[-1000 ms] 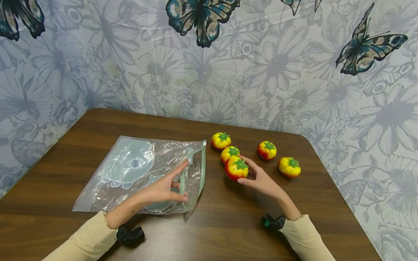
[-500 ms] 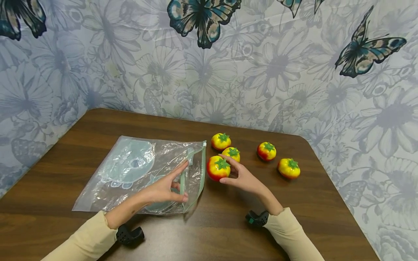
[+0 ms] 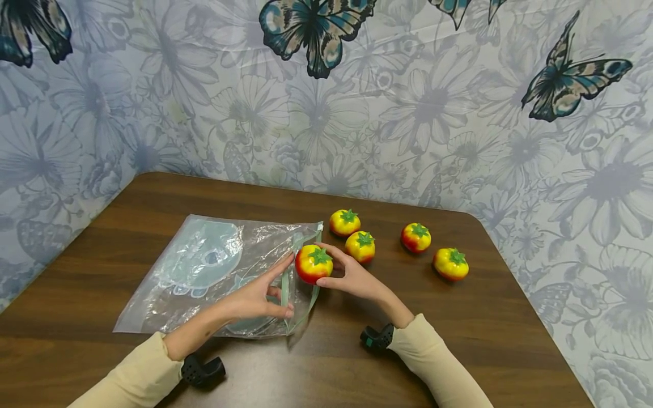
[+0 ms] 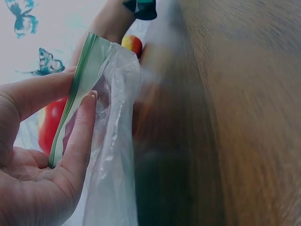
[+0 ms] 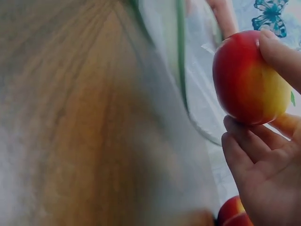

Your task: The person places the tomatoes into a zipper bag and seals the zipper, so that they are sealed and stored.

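A clear zip bag (image 3: 204, 272) with a pale green printed animal lies flat on the table, its green-edged mouth facing right. At that mouth is my left hand (image 3: 255, 294), thumb and forefinger spread apart and touching the bag by its green strip (image 4: 77, 94). My right hand (image 3: 352, 277) grips a glossy red-and-yellow tomato (image 3: 313, 264) with a green leafy top, fingers behind it and thumb in front. The held tomato (image 5: 249, 77) is over the bag's opening, close to the left fingertips. Whether it touches the bag cannot be told.
Two more tomatoes, one at the back (image 3: 344, 222) and one nearer (image 3: 360, 247), sit just beyond the right hand. Another pair, a redder one (image 3: 416, 237) and a yellower one (image 3: 451, 264), lies farther right. A patterned wall covering (image 3: 326, 124) rises behind the wooden table (image 3: 326, 368).
My right hand has carried the tomato leftward from beside the other tomatoes to the bag's mouth. The left hand and the bag have stayed put.
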The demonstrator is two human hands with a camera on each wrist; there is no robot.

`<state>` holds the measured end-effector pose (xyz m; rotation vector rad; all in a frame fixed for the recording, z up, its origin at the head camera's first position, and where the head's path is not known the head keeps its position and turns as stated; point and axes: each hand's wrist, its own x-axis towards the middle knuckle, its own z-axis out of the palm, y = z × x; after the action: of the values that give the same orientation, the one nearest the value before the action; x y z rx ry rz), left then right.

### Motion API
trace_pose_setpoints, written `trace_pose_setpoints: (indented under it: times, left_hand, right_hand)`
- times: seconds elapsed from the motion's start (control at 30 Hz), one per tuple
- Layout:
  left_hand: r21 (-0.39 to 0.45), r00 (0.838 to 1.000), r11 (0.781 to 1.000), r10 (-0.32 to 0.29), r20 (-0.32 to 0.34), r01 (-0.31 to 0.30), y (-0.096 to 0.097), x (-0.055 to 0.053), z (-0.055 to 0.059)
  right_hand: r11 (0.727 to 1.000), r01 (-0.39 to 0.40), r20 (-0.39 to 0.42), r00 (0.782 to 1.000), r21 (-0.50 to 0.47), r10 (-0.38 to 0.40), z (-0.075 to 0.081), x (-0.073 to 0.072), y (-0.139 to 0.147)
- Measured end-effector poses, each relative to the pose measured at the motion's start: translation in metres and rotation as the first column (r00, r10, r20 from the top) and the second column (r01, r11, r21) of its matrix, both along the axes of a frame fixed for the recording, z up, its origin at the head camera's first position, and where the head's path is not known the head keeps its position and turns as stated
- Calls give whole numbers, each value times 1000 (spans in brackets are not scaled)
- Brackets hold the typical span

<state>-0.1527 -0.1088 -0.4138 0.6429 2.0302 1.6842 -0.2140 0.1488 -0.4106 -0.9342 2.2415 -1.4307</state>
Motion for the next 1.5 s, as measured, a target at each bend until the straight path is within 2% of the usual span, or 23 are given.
trace_pose_setpoints:
  times: [0.33,0.57,0.8,0.97,1.1,1.23,1.33,1.5]
  left_hand:
    - [1,1000,1000,13,10,-13,1,2,4]
    - [8,1000,1000,25,3,-25,1,2,7]
    - [25,1000,1000,16,0,-16,1,2,9]
    - [29,1000,1000,6,-8,-6,1,2,8]
    - [41,1000,999,-4,-4,4,2,1,8]
    - [39,1000,999,-6,-7,6,3,1,9]
    - [31,1000,1000,-2,-13,3,4,2,9]
    - [22,1000,1000,9,-18,-8,6,3,10]
  right_hand:
    - [1000,5,26,1000,4,-5,-18,-8,-5]
    - [997,-1,-75,997,83,8,-20,-7,-7]
    - [989,-2,-128,992,146,21,-19,-5,-6]
    - [983,18,-154,988,180,11,-12,1,-7]
    - [990,7,-153,988,143,15,8,15,-10]
    - [987,18,-177,984,158,11,22,23,-10]
    - [978,24,-207,978,205,20,16,21,-3]
    - [978,2,-190,981,209,39,0,13,8]
